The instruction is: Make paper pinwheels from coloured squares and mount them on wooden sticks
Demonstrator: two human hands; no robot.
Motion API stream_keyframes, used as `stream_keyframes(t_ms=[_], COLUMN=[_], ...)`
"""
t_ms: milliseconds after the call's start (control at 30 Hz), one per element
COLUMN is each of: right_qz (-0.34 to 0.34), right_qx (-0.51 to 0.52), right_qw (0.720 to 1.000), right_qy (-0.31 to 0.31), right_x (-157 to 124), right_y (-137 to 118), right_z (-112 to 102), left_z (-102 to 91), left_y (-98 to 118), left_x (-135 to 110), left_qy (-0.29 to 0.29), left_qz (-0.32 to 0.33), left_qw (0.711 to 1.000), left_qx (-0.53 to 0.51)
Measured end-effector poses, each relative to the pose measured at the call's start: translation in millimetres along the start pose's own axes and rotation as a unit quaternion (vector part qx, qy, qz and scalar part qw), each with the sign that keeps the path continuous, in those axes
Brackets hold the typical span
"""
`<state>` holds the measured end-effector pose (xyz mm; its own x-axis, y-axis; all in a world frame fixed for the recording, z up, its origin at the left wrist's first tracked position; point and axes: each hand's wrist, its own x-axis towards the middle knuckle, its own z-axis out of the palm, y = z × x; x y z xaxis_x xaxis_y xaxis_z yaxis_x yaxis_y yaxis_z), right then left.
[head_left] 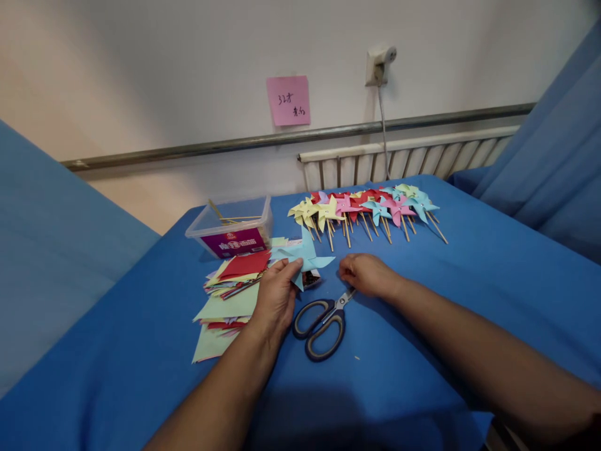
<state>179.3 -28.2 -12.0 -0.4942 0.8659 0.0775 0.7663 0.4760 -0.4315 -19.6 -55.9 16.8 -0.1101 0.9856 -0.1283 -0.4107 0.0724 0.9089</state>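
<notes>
My left hand (278, 293) is closed on a light blue paper pinwheel (307, 250), with the thumb pressed over its middle. No stick shows on this pinwheel. To the right, my right hand (369, 274) rests low over the table with its fingers curled in; what they pinch, if anything, is hidden. Scissors (329, 318) with dark blue and grey handles lie between my hands, blade tips close to my right fingers. Stacks of coloured paper squares (239, 300) lie left of my left hand, a red sheet (245, 265) on top.
Finished pinwheels on wooden sticks (361, 210) lie in a row at the back. A clear plastic box (230, 227) holding a few sticks stands at the back left. Blue cloth (413, 388) covers the table. Behind it are a radiator (408, 160) and a pipe (225, 146).
</notes>
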Motion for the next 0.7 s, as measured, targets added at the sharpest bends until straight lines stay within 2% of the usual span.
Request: stream_keyframes(t_ms=[200, 467, 700], right_qz=[0.061, 0.073, 0.102], right_qx=[-0.05, -0.164, -0.174], right_qw=[0.997, 0.983, 0.979], right_qy=[-0.006, -0.024, -0.026], right_x=[1, -1, -5], right_y=[0, -5, -11], right_z=[-4, -2, -2], left_z=[0.5, 1.9, -1.4], left_y=[-2, -2, -6], left_x=[-1, -4, -2], left_qy=[-0.01, 0.008, 0.021], left_qz=[0.001, 0.012, 0.022], left_qw=[1.0, 0.999, 0.998], left_qx=[0.015, 0.028, 0.06])
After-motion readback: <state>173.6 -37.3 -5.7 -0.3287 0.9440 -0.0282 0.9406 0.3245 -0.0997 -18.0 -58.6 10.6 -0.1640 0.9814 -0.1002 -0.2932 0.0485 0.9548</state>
